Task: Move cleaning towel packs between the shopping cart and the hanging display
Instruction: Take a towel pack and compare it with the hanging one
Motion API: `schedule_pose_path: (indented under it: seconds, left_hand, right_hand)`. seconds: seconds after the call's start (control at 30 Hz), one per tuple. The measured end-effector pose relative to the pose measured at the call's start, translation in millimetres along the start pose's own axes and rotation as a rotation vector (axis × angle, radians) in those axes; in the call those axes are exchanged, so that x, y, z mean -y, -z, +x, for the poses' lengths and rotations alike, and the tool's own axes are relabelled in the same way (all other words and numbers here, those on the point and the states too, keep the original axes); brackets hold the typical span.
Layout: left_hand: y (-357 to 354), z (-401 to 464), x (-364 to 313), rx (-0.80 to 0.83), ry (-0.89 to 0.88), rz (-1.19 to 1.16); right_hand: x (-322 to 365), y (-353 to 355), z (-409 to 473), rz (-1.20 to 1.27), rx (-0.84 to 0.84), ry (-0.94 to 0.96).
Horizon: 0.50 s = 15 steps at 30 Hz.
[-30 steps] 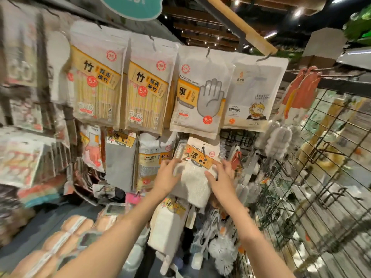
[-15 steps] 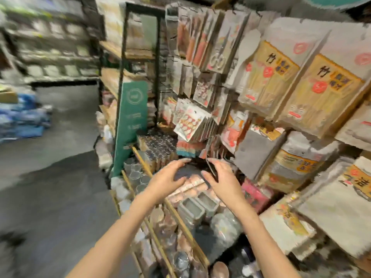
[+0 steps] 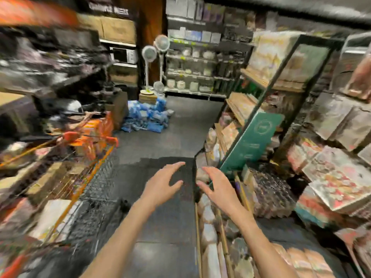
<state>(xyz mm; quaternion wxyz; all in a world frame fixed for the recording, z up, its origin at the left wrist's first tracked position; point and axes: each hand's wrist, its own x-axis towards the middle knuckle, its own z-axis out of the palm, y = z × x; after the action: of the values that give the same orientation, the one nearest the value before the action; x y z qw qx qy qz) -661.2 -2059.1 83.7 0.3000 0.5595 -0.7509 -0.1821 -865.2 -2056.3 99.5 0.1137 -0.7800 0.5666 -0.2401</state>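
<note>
My left hand and my right hand are held out in front of me over the dark floor, fingers spread, nothing in either. The orange-framed shopping cart stands to my left, blurred, with pale packs lying in it. The hanging display of packaged goods is at the right edge; the white towel packs are out of view. Both hands are between cart and display, touching neither.
A low shelf of jars and goods runs along my right, under a green sign. Blue packs are piled on the floor ahead, with standing fans and shelving behind. Dark shelves fill the left.
My hands let go of the white towel pack on the display and drew back empty. My view has swung left, from the hanging display to the aisle and cart.
</note>
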Motion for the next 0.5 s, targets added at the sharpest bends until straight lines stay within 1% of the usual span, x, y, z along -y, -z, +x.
schedule_pose_path:
  seconds: [0.1, 0.23, 0.4, 0.5]
  left_hand:
    - [35, 17, 53, -0.06, 0.073, 0.001]
    - [69, 32, 105, -0.096, 0.184, 0.022]
    - [89, 58, 163, -0.164, 0.267, 0.05]
    - [96, 83, 198, -0.21, 0.35, 0.045]
  right_hand:
    - [32, -32, 53, 0.038, 0.061, 0.053]
    - [64, -72, 113, 0.06, 0.115, 0.153]
    - [86, -122, 186, 0.082, 0.216, 0.245]
    - [90, -152, 237, 0.072, 0.277, 0.321]
